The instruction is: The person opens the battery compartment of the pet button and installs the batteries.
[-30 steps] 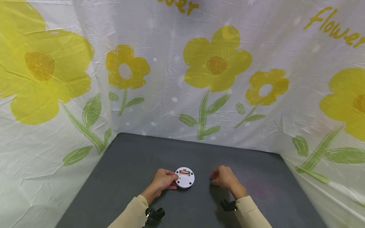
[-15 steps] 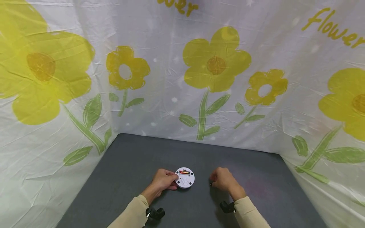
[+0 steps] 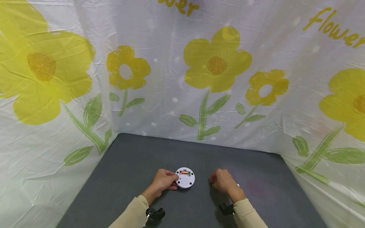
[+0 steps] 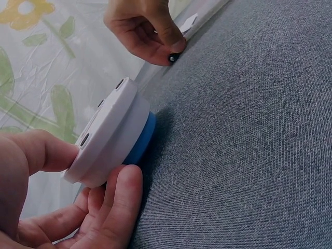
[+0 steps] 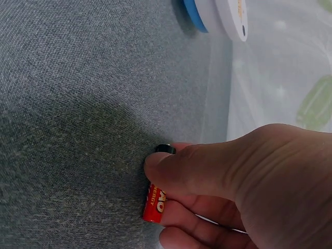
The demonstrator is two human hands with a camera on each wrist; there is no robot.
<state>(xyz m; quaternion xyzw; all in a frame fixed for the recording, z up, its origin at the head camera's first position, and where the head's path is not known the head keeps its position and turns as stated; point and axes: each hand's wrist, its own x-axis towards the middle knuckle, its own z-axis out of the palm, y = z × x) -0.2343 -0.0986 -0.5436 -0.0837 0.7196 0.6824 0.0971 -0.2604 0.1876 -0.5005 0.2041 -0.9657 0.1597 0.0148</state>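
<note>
In the head view a round white device [image 3: 186,180] lies face down on the dark table. Its battery slot shows one red and gold battery [image 3: 184,172]. My left hand [image 3: 164,180] grips the left edge, thumb on top and fingers below. A blue lower part of the device [image 4: 142,137] shows in the left wrist view. To the right, my right hand [image 3: 223,181] pinches another battery [image 5: 154,202], red with a black end, at the table surface. The thumb covers part of that battery.
A small white piece [image 3: 238,185] shows just behind the right hand, mostly hidden. The grey tabletop [image 3: 159,152] reaches back to a hanging white sheet [image 3: 162,110] printed with yellow flowers. Each wrist wears a black camera mount [image 3: 155,213].
My right hand has shifted very slightly left, and the white piece behind it has come into view. The left hand and the device stay in place.
</note>
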